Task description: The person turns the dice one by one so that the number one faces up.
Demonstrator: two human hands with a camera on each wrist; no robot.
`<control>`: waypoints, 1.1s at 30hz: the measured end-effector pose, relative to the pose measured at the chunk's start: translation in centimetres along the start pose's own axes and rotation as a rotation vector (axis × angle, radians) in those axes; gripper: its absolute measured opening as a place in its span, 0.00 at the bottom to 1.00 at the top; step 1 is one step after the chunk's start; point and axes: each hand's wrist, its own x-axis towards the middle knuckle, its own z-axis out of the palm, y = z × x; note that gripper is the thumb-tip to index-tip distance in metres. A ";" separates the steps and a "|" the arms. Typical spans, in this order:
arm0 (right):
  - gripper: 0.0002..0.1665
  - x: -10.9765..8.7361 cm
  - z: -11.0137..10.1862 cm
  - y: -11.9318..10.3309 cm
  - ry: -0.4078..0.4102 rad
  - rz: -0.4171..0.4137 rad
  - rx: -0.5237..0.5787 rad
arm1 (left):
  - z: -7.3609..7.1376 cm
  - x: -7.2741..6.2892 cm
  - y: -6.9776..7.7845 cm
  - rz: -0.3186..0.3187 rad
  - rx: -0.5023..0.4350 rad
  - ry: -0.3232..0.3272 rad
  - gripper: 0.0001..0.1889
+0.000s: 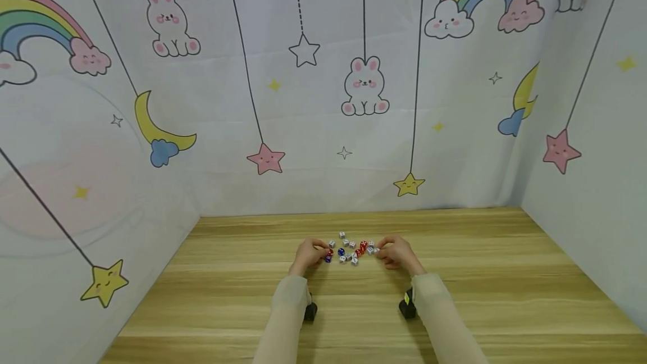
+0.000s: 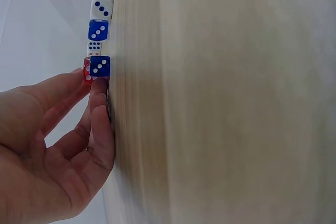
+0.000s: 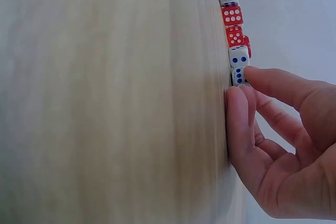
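flanking dice (image 1: 341, 251), both hands (image 1: 309, 255) (image 1: 397, 253) low

In the head view, pips on the dice (image 1: 342, 235) were too small to read, and both sleeves (image 1: 285, 319) ran off at six o'clock. In the left wrist view, a blue die (image 2: 100, 66) partly hid a red die (image 2: 86, 72); the left hand (image 2: 68, 166) was cut off at eight o'clock. The right wrist view cut the right hand (image 3: 294, 177) at four o'clock and blurred the tabletop (image 3: 105, 98).
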 end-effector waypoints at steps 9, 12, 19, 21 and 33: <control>0.12 -0.1 -0.3 0.1 -0.041 0.022 0.031 | 0.0 -0.3 0.3 0.006 0.033 0.016 0.10; 0.12 -0.1 -0.3 0.1 -0.037 0.040 0.027 | 0.0 -0.3 0.4 0.012 0.046 0.020 0.10; 0.13 0.1 -0.3 0.0 -0.025 0.041 -0.004 | 0.0 -0.3 0.4 0.013 0.038 0.009 0.09; 0.13 0.1 -0.3 0.0 -0.027 0.038 -0.004 | -0.1 -0.3 0.4 0.013 0.043 0.009 0.09; 0.14 0.3 0.2 0.1 0.000 -0.017 -0.035 | -0.2 -0.3 0.3 0.003 0.057 0.019 0.09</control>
